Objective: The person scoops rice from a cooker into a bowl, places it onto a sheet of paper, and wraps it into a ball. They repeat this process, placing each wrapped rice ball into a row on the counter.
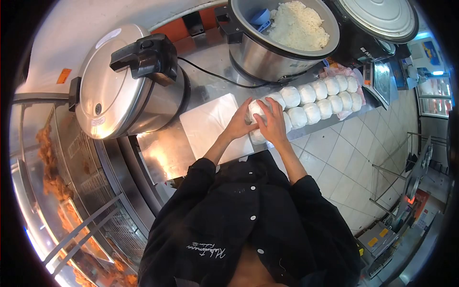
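My left hand [239,122] and my right hand [272,125] are cupped around one white paper-wrapped rice bundle [256,109], with the fingers curved over its sides. It sits at the near-left end of two rows of similar wrapped bundles [312,113] along the steel counter. The fingers partly cover the bundles closest to them. Just left of my hands lies a stack of white paper sheets [205,128]. Behind the rows stands an open rice cooker [267,62] with cooked rice [302,26] and a blue scoop [261,18] inside.
A large closed cooker [110,91] stands on the left, its black cord [220,76] running across the counter [162,155]. At the upper right are a black lidded cooker [373,28] and a scale [379,81]. A display case with fried food [48,158] is far left; tiled floor [354,153] lies right.
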### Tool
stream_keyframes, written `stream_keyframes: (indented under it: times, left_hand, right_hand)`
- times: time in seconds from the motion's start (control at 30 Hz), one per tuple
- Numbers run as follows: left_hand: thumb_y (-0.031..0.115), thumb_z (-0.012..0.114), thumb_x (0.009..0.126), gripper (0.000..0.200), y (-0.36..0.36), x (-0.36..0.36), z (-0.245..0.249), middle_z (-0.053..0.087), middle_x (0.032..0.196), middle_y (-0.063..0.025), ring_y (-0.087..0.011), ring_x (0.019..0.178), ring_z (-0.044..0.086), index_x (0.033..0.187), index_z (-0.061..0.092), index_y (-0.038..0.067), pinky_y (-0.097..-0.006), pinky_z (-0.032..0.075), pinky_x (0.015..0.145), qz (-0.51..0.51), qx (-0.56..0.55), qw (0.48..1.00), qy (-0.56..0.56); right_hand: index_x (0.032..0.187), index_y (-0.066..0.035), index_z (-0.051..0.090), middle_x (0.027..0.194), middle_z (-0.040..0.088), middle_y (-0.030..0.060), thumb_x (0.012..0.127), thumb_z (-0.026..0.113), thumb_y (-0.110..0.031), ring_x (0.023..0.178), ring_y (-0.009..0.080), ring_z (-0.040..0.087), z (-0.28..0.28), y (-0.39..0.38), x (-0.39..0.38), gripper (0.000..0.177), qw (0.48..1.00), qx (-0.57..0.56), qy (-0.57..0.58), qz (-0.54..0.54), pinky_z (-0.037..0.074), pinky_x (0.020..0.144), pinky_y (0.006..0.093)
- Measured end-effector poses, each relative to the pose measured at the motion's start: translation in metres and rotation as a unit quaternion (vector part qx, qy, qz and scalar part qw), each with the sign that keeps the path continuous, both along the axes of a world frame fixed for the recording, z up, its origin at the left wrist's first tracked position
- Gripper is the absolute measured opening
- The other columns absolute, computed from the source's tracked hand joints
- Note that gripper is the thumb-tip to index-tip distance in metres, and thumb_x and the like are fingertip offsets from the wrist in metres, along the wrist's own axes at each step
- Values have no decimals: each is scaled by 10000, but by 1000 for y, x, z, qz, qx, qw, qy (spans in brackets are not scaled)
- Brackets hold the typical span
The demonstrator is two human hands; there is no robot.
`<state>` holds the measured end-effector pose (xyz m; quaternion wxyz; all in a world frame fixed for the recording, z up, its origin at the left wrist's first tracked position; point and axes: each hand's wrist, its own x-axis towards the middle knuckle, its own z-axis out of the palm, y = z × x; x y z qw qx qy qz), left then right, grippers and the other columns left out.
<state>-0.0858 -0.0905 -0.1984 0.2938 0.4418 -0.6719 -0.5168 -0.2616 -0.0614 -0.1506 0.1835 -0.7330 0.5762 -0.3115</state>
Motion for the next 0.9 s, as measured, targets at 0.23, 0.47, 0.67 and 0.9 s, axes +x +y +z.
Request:
stream_keyframes:
  times: [0.23,0.47,0.67,0.9]
  left_hand:
    - [233,855,750,1065,2,2,-16,429,1575,-255,-365,1470,426,1608,259,23,-417,352,1205,3,-22,1000,-6]
    - [258,887,714,1099,-4,5,0,425,1567,-256,-391,1440,449,1596,276,21,-422,377,1190,-15,40,999,6]
    - [259,918,693,1159,-2,8,-2,382,1603,-248,-374,1477,401,1611,253,24,-414,335,1219,-10,22,999,34]
    - [229,857,803,1066,15,33,21,310,1661,-208,-329,1544,295,1636,216,51,-410,248,1264,19,36,999,12]
  right_hand:
    - [1460,-20,468,1522,425,219,964,617,-218,1404,440,411,-19,-1,10,555,997,-31,65,18,352,1147,544]
    - [1463,-30,469,1503,455,208,991,574,-268,1424,421,393,-21,-10,5,539,995,-31,77,48,316,1165,556]
    - [1512,-55,436,1562,436,174,1025,516,-317,1481,391,359,-1,-6,-7,559,997,23,51,48,220,1210,609]
    - [1422,26,528,1456,543,224,1076,472,-281,1386,387,482,31,-2,-26,466,996,-32,-83,20,348,1175,460]
